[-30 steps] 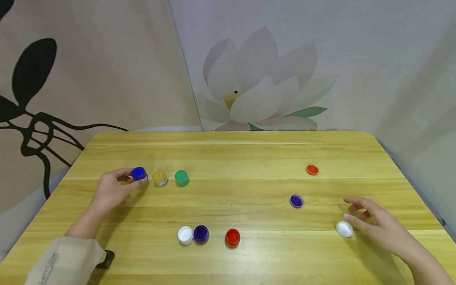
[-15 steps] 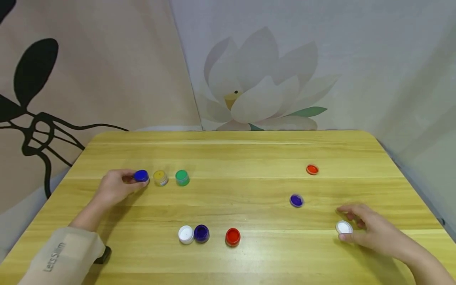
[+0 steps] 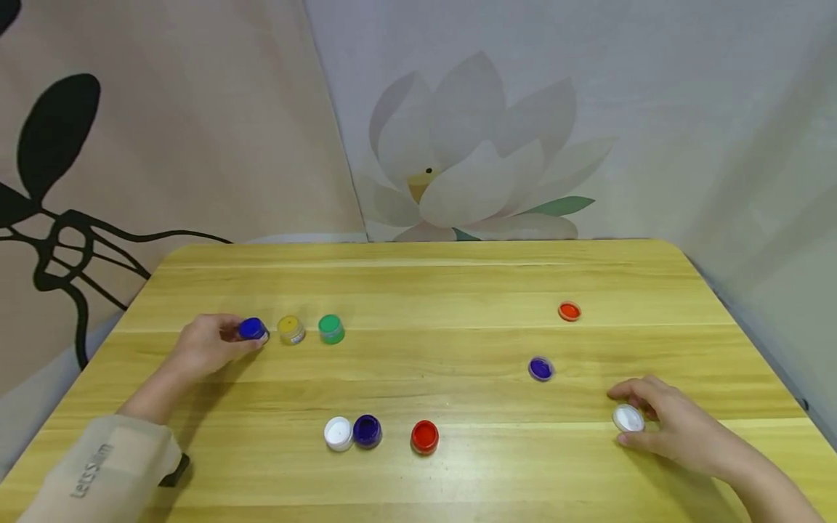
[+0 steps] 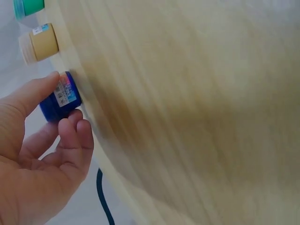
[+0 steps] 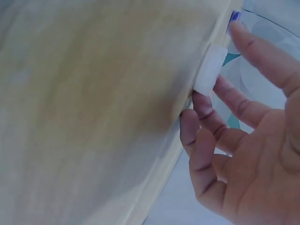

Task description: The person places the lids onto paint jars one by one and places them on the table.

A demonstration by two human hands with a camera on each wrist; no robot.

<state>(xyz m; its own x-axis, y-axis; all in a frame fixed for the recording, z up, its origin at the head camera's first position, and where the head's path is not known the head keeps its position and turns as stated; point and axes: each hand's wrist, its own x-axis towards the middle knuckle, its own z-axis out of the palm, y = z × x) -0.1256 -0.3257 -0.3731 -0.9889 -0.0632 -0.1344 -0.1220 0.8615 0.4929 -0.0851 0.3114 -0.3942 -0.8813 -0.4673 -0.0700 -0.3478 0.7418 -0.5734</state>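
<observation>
On the left of the table, my left hand pinches a small blue paint jar with its lid on. The left wrist view shows thumb and fingertips on the sides of that blue jar, its label facing the camera. At the right, my right hand is spread around a white jar lid lying on the table. In the right wrist view the thumb stands apart from the white lid, while some fingertips are right at its edge. The other fingers are loosely bent.
Yellow and green lidded jars stand beside the blue one. Nearer the front are opened white, purple and red jars. A purple lid and a red lid lie right of centre.
My right hand has moved left and lowered around the white lid, which keeps its place. My left hand has come slightly lower with the blue jar.
</observation>
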